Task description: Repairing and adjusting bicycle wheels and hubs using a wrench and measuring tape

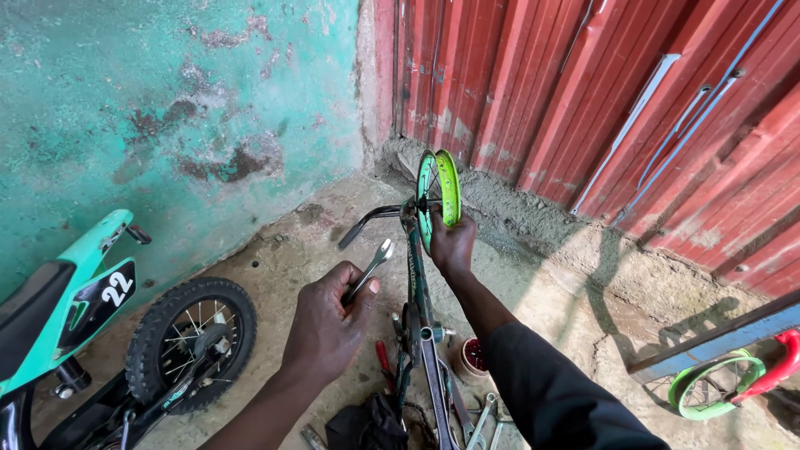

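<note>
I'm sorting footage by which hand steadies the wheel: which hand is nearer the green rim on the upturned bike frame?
Right. The right hand is gripping the green rim at its lower edge, while the left hand is below and to the left, apart from it, holding a wrench.

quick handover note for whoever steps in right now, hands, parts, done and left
Left hand: closed on a wrench, head up, not on any fastener.
Right hand: grip on the green rim, steadying it at the far end of the bike frame.
The frame lies across the concrete; more wrenches and a small tub lie near its close end.
Done: rim has no tyre on it.
Left: cannot tell whether the rim is fastened; the wrench has not been applied.
</note>
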